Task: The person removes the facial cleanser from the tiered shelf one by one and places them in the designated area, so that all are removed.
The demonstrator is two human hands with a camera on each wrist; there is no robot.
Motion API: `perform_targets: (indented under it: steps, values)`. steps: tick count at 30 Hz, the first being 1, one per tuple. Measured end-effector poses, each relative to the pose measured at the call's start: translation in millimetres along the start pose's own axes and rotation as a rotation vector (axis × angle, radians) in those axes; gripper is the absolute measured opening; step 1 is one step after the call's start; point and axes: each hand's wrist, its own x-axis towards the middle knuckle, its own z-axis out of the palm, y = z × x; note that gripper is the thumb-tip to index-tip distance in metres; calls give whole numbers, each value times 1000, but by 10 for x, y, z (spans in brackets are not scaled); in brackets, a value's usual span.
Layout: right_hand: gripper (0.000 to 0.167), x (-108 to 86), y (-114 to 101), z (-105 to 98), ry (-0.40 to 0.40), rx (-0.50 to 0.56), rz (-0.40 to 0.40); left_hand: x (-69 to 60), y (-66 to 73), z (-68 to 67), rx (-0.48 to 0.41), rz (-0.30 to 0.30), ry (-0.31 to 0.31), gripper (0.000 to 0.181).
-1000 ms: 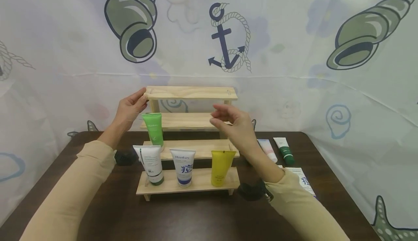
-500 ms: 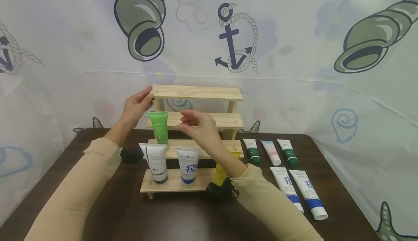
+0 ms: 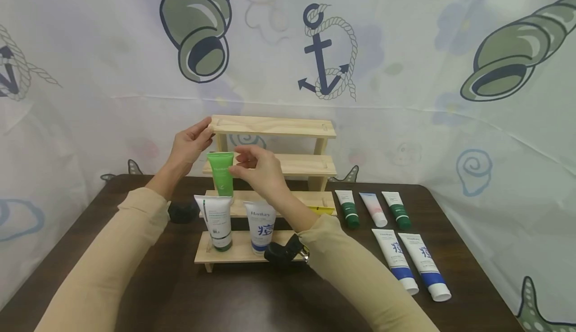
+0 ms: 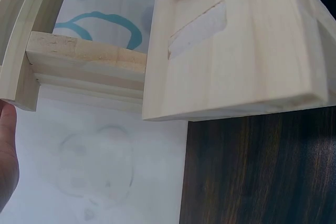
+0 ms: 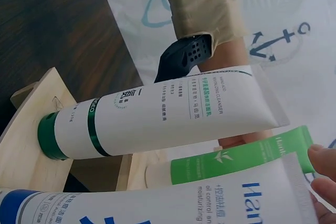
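A tiered wooden display rack (image 3: 274, 125) stands on the table, and my left hand (image 3: 191, 144) grips the left end of its top shelf. Close to the right edge of a green tube (image 3: 221, 172) is my right hand (image 3: 258, 169), thumb and fingers apart; whether it touches the tube I cannot tell. The green tube stands cap down on the second-lowest tier. On the lowest tier are a white tube with a green cap (image 3: 217, 222) and a white-and-blue tube (image 3: 260, 227). My right forearm mostly hides a yellow tube (image 3: 321, 210).
Right of the rack, several tubes lie on the dark table (image 3: 180, 292), among them a pink-and-white tube (image 3: 373, 209) and a blue-and-white tube (image 3: 425, 267). A patterned cloth (image 3: 396, 32) hangs behind the table.
My right hand has moved left across the rack to beside the green tube, uncovering the tubes on the right. My left hand stays on the top shelf. The head view has shifted slightly.
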Motion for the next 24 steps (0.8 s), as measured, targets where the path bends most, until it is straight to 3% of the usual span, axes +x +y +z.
perform_targets:
  steps: [8, 24]
  values:
    - [41, 64, 44, 48, -30, 48, 82, 5, 9, 0, -21, -15, 4, 58]
    - [31, 145, -25, 90, -70, 85, 106, -3, 0, -2, -15, 4, -18, 57]
